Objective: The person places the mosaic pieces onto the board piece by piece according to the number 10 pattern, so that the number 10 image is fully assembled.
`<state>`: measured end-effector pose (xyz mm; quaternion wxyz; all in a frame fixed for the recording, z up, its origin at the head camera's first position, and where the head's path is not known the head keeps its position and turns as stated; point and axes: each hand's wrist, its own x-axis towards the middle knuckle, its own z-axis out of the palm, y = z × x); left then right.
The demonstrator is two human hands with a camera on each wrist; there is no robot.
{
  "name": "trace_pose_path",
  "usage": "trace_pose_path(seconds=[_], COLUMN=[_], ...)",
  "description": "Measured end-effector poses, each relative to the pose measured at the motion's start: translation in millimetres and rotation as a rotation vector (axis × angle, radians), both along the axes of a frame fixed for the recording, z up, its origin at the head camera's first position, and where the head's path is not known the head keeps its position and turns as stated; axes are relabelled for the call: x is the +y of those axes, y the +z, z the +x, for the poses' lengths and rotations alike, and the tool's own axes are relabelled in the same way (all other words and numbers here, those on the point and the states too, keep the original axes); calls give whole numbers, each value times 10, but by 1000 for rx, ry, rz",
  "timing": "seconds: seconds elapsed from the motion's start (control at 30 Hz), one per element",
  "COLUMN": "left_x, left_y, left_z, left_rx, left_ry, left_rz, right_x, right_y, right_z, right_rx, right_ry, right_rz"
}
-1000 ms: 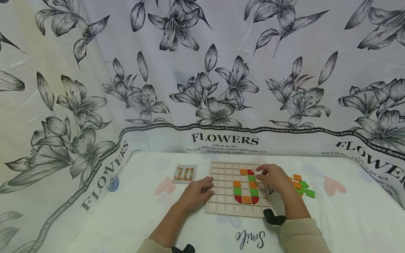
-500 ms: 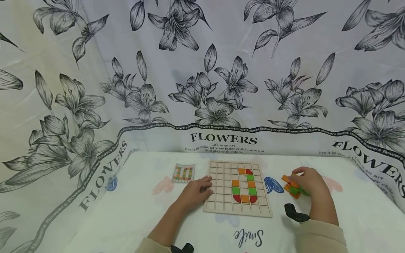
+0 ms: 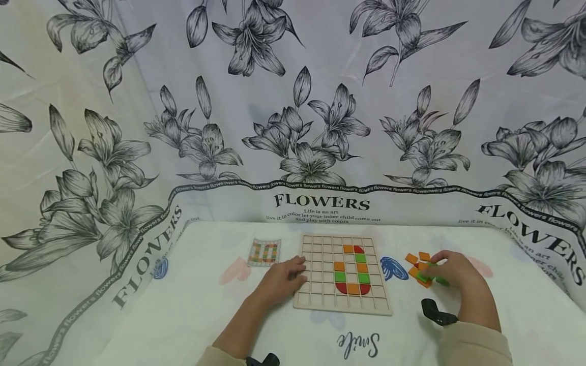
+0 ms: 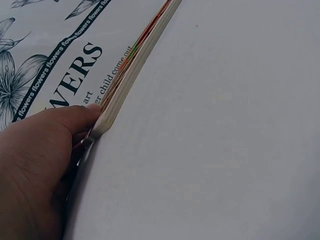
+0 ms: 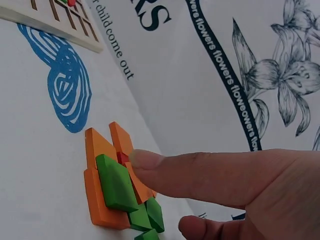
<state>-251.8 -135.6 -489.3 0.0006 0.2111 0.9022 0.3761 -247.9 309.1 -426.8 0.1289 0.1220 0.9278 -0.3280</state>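
My left hand (image 3: 280, 280) rests against the left edge of a square wooden grid board (image 3: 316, 300). In the left wrist view, the thumb touches the board's edge near a corner. Orange, green and red tiles (image 3: 353, 288) sit in several cells on the right half of the board. My right hand (image 3: 458, 274) is over a pile of loose tiles (image 3: 413, 271) to the right. In the right wrist view, one extended finger (image 5: 200, 175) touches the pile beside a red tile (image 5: 122, 158). A green tile (image 5: 116, 184) lies on top of orange ones. Nothing held is visible.
A small pattern card (image 3: 264, 251) with coloured squares lies left of the board. White printed cloth (image 3: 183, 305) covers the table, and a flower-printed curtain (image 3: 256, 127) hangs behind. A black wrist mount (image 3: 438, 312) is on the right arm.
My right hand has left the board's upper right side and moved right to the loose tiles, where it has shifted slightly right and nearer. My left hand stays on the board's edge.
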Motion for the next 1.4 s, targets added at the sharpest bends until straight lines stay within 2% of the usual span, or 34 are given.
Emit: trace_pose_path(seconds=[0.13,0.37,0.63,0.77,1.0,1.1,1.23,1.4], left_x=[-17,-28,-45,-55,-49,-33,-21,-19], left_y=[-1,1,26,46,39,26,17,-2], left_z=[6,26,5,3,0,-6,-6,-5], left_rx=[-8,-20,1,2,-11,-8,-15,-15], left_ry=[3,1,2,4,0,-12,-7,-9], left_rz=[3,4,-18,-19,-12,-7,-1,8], right_x=[-35,-125,-177,-291,-735,-990,-1346,-1649], right_y=[-41,-76,-120,-44,40,55,93,62], right_z=[-5,1,-57,-96,-170,-223,-333,-491], right_rx=[-19,-18,18,69,191,237,253,220], right_ry=[62,72,72,105,208,289,380,438], right_rz=[3,-15,5,30,7,6,-6,5])
